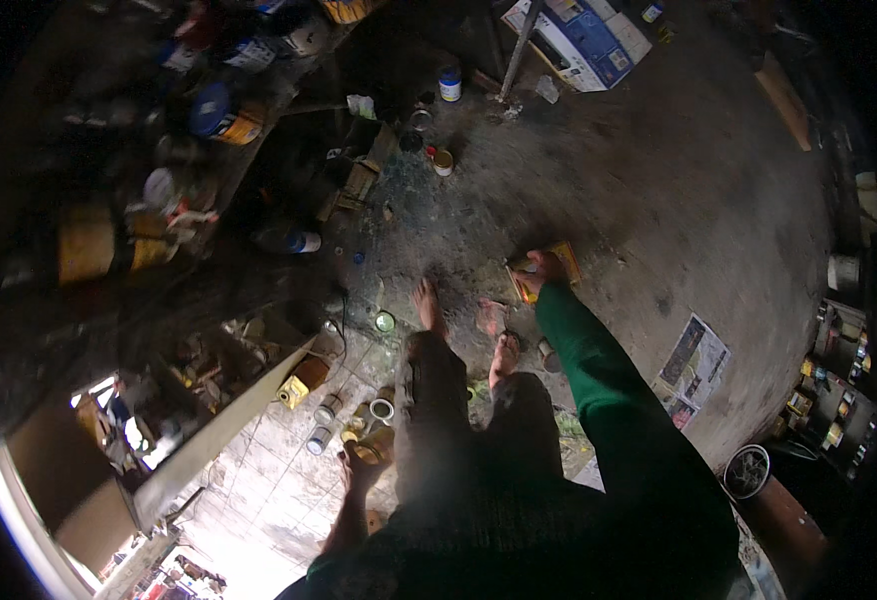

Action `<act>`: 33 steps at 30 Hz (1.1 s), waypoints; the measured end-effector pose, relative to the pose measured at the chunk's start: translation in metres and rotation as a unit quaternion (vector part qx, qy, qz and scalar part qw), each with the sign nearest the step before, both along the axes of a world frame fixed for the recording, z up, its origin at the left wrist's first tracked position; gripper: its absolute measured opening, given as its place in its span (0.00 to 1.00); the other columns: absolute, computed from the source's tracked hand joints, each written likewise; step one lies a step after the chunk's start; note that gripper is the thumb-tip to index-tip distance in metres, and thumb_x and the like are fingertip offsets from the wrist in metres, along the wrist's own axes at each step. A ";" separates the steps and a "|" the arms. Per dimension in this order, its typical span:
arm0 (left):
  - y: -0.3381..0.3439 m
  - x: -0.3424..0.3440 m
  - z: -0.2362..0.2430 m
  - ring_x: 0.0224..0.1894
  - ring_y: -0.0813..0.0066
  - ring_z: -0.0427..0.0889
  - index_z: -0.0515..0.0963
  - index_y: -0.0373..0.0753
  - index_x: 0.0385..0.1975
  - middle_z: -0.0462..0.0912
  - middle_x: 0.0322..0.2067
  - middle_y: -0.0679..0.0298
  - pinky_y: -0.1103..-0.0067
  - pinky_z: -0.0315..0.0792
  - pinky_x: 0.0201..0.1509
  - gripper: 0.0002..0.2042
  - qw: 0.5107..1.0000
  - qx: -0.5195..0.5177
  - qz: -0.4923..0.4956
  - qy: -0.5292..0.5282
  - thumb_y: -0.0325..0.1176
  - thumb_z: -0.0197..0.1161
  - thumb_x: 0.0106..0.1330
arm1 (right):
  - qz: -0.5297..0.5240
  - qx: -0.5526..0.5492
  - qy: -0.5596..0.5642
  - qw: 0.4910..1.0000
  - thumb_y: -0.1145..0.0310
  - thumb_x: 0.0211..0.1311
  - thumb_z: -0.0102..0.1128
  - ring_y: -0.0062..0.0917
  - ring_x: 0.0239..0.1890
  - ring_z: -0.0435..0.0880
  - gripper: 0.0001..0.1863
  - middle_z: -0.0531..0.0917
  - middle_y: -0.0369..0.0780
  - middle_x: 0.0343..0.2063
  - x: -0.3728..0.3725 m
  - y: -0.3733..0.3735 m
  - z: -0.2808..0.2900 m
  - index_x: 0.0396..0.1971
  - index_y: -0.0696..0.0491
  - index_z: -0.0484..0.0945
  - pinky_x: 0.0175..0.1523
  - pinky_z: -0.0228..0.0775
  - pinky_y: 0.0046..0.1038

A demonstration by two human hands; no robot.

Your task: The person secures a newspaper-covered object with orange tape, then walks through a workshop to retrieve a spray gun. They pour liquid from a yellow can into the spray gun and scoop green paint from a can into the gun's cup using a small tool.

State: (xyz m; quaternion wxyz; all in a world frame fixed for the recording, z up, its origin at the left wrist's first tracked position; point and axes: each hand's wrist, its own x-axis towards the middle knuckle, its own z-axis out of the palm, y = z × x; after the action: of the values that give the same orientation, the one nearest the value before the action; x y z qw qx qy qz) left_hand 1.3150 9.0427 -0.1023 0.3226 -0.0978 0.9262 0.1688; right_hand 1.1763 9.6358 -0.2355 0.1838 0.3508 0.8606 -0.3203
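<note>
My left hand [357, 472], low and left of my knees, has its fingers round an open yellowish can [375, 446]. Beside it on the pale tiles stand an open white-rimmed can [383, 408], a grey can [319, 439] and several more. A yellow rectangular tin [300, 384] lies farther left. Ahead of my feet, my right hand [545, 268] reaches down to a flat rectangular thing with yellow-orange edges [563, 262]. The fingers are closed at its left part; the hand hides some of it. A small dark cup [549, 355] stands near my right foot.
A green-topped tin [385, 321] stands left of my feet. Farther off are a small open tin [443, 162], a blue-lidded jar [450, 84] and a blue-white carton [587, 45]. Printed sheets [694, 368] and a bucket [747, 472] are right. Paint cans [227, 115] crowd the left.
</note>
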 end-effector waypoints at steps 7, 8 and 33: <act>0.032 -0.107 -0.102 0.56 0.38 0.71 0.59 0.41 0.63 0.69 0.50 0.41 0.52 0.71 0.54 0.46 0.988 -0.053 0.066 -0.127 0.46 0.79 0.45 | 0.023 0.093 -0.065 0.993 0.46 0.44 0.79 0.45 0.67 0.68 0.50 0.70 0.52 0.63 -0.132 0.029 -0.182 0.65 0.56 0.66 0.70 0.63 0.43; 0.043 -0.122 -0.108 0.56 0.39 0.71 0.59 0.41 0.63 0.69 0.51 0.42 0.53 0.71 0.53 0.42 0.982 -0.098 0.071 -0.147 0.43 0.76 0.51 | 0.053 0.122 -0.045 0.990 0.46 0.45 0.78 0.46 0.69 0.66 0.52 0.67 0.53 0.65 -0.154 0.029 -0.209 0.66 0.56 0.64 0.70 0.61 0.43; 0.056 -0.040 -0.091 0.45 0.37 0.78 0.65 0.42 0.55 0.74 0.47 0.41 0.51 0.76 0.45 0.34 0.984 -0.073 0.146 -0.066 0.50 0.74 0.53 | 0.140 0.036 0.051 0.988 0.62 0.54 0.71 0.48 0.61 0.73 0.35 0.75 0.53 0.56 -0.191 -0.012 -0.092 0.59 0.61 0.68 0.64 0.66 0.44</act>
State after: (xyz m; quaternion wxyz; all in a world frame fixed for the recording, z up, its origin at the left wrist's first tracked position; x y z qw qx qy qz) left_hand 1.2749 9.0990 -0.1931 0.3469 -0.2666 0.8883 0.1394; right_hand 0.9856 9.6239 -0.3279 0.1697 0.2168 0.9205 -0.2775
